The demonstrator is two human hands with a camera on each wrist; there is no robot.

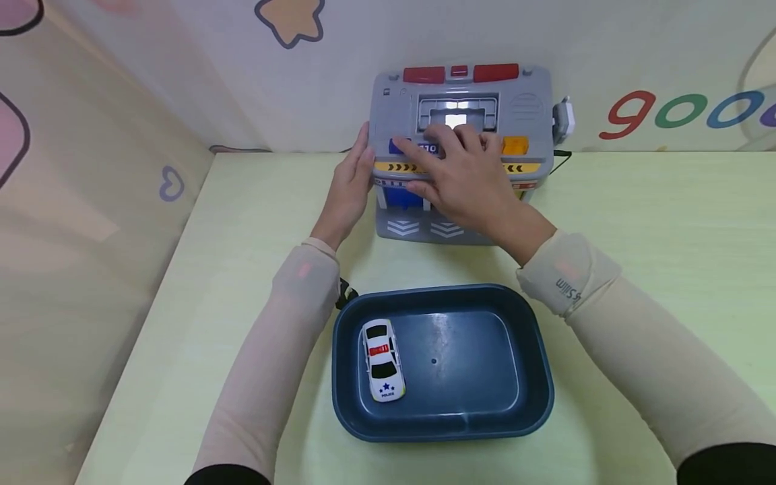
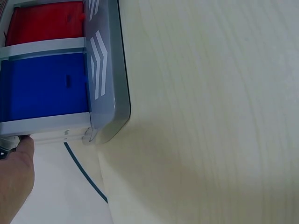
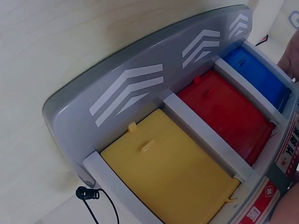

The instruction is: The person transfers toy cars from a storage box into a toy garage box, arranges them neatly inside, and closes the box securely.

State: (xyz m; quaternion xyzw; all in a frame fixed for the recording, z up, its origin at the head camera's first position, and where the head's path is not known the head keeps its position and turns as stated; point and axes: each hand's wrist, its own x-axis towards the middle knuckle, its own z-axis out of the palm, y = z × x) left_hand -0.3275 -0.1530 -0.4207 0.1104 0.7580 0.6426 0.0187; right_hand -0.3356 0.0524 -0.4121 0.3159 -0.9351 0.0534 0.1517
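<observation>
A grey toy garage [image 1: 536, 101] stands at the back of the table. My left hand [image 1: 347, 187] lies flat along its left side, fingers extended. Across the garage's top reaches my right hand [image 1: 475, 185], its fingers spread and loosely bent. The right index fingertip touches the blue button [image 1: 395, 149] area; I cannot tell whether it is pressed down. Below, in the right wrist view, the yellow door [image 3: 168, 172], red door [image 3: 229, 116] and blue door [image 3: 259, 77] are all closed. An orange button [image 1: 515, 145] sits right of the right hand.
A dark blue tub [image 1: 542, 377] stands in front of the garage, with a white toy police car [image 1: 383, 360] lying in its left part. A grey-white piece [image 1: 564, 121] sticks out at the garage's right side. Behind rises a printed wall covering [image 1: 182, 81].
</observation>
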